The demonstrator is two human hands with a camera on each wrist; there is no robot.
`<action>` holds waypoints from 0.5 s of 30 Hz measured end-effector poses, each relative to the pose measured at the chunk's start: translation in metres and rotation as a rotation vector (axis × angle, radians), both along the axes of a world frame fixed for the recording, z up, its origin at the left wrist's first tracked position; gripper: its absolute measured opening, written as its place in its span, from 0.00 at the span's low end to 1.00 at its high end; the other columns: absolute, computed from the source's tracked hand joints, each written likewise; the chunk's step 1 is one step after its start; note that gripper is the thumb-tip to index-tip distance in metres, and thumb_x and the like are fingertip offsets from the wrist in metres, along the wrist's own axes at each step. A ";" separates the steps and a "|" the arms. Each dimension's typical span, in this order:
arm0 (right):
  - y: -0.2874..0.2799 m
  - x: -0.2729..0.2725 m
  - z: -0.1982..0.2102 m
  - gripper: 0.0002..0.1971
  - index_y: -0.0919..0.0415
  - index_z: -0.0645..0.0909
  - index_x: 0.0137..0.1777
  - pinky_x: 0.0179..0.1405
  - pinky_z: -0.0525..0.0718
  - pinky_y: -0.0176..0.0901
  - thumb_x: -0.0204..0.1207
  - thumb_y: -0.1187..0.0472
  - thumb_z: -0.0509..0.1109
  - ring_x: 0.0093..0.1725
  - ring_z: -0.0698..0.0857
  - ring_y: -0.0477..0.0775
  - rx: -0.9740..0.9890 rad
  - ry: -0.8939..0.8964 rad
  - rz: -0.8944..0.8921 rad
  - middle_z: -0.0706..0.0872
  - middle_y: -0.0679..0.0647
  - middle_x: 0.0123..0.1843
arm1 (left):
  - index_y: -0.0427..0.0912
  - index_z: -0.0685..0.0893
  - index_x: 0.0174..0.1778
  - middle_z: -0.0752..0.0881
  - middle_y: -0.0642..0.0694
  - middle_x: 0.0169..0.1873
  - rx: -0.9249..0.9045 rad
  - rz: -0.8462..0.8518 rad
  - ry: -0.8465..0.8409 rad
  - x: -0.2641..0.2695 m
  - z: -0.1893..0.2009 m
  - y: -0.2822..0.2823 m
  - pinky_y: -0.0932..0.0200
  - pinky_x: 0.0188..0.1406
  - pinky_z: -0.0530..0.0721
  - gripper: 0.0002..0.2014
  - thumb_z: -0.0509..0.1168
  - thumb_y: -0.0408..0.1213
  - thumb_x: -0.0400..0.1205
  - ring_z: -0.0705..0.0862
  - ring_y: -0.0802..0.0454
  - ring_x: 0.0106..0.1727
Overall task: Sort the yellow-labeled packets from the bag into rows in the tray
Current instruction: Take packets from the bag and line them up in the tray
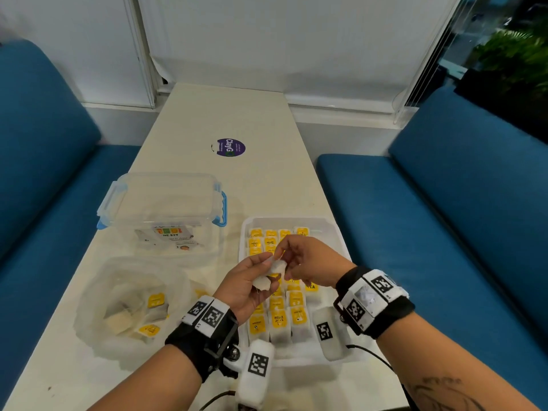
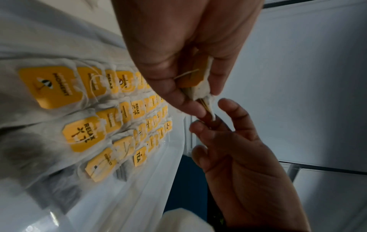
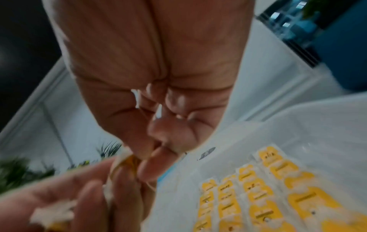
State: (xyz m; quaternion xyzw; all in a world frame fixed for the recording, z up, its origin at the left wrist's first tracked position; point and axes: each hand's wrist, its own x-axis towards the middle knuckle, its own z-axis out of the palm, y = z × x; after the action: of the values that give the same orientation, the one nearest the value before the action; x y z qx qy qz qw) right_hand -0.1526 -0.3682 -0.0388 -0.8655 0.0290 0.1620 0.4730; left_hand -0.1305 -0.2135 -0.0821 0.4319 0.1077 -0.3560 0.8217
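Over the tray's (image 1: 296, 361) near rows of yellow-labeled packets (image 1: 278, 320), the left hand (image 1: 247, 287) pinches a few packets (image 1: 274, 269) — the right hand (image 1: 308, 261) nips their top. The bag (image 1: 98, 292) sits at the table's (image 1: 258, 114) left edge, clear box (image 1: 166, 209) beyond.

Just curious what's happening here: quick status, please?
Left hand holds small white yellow-labeled packets; right hand pinches one. White plastic tray mostly filled. Nothing in the way.

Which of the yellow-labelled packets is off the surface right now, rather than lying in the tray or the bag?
The packet pinched between the left hand and right hand, above the tray; the others lie in its rows or in the bag.
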 end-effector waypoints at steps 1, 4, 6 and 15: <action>0.003 -0.001 -0.001 0.19 0.51 0.79 0.42 0.23 0.78 0.32 0.67 0.79 0.71 0.30 0.80 0.44 -0.043 -0.051 0.009 0.82 0.48 0.36 | 0.38 0.81 0.50 0.85 0.41 0.41 -0.005 -0.002 -0.001 0.000 0.000 0.000 0.64 0.24 0.85 0.05 0.62 0.29 0.82 0.82 0.51 0.32; 0.005 -0.004 -0.004 0.10 0.60 0.85 0.43 0.33 0.81 0.27 0.68 0.75 0.73 0.28 0.81 0.34 -0.058 -0.128 -0.033 0.83 0.46 0.35 | 0.39 0.82 0.50 0.85 0.42 0.36 0.000 -0.020 -0.003 -0.003 -0.001 0.001 0.65 0.22 0.83 0.05 0.61 0.32 0.83 0.82 0.54 0.26; 0.004 -0.005 -0.005 0.06 0.59 0.84 0.40 0.32 0.81 0.27 0.72 0.71 0.74 0.25 0.81 0.34 -0.009 -0.144 -0.067 0.83 0.47 0.32 | 0.40 0.82 0.51 0.84 0.44 0.35 0.017 -0.056 -0.019 -0.006 -0.002 0.003 0.66 0.21 0.82 0.06 0.62 0.37 0.82 0.82 0.55 0.26; 0.004 -0.008 -0.004 0.06 0.56 0.78 0.40 0.18 0.75 0.35 0.75 0.63 0.72 0.27 0.77 0.46 0.027 -0.018 -0.104 0.79 0.48 0.31 | 0.42 0.84 0.46 0.83 0.47 0.32 0.142 -0.158 -0.074 -0.012 -0.005 0.006 0.67 0.18 0.77 0.04 0.66 0.36 0.79 0.80 0.53 0.32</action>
State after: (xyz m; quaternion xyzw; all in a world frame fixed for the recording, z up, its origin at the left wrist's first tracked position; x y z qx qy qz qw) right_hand -0.1604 -0.3647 -0.0429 -0.8578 0.0676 0.1299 0.4927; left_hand -0.1428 -0.2071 -0.0870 0.5088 0.0680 -0.3949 0.7620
